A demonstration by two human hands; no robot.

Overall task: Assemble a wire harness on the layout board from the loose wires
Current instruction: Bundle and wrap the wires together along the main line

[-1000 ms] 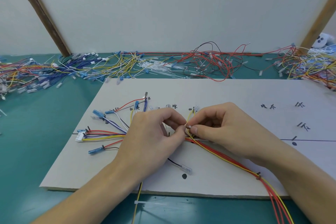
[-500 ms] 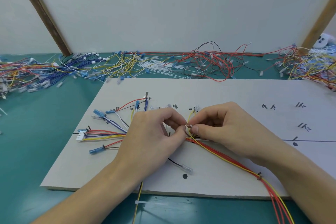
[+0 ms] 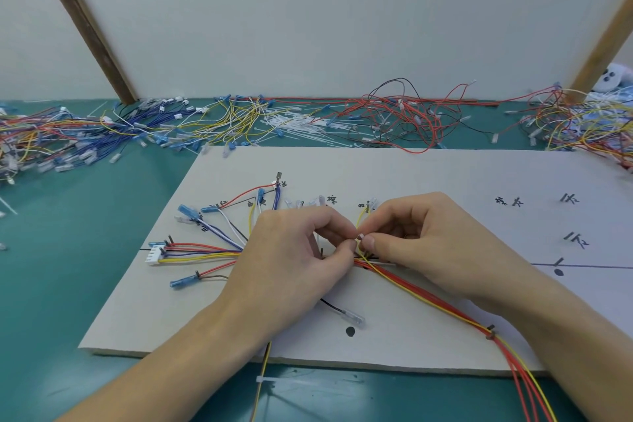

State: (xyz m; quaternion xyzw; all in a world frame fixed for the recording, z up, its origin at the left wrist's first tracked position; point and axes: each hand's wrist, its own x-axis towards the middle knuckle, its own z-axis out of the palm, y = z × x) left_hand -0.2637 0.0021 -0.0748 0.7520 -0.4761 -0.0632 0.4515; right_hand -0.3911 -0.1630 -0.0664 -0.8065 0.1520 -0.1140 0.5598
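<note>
A pale layout board (image 3: 428, 178) lies on the green table, marked with black lines and characters. On its left part a wire harness (image 3: 205, 248) fans out in red, yellow, blue and white strands ending in blue terminals and a white connector (image 3: 153, 255). A red and yellow bundle (image 3: 428, 298) runs from the board's middle down to the lower right. My left hand (image 3: 291, 264) and my right hand (image 3: 435, 243) meet fingertip to fingertip at the bundle's junction, both pinching a thin yellow wire (image 3: 360, 221) there. What lies under the fingers is hidden.
Heaps of loose wires (image 3: 102, 134) in many colours line the table's back edge, with white cable ties (image 3: 301, 123) among them. More wires pile at the right (image 3: 589, 123). A single cable tie (image 3: 274, 381) lies before the board. Wooden posts flank a white wall.
Both hands stay at the junction, with only slight shifts of the fingertips on the yellow wire. Nothing else has moved.
</note>
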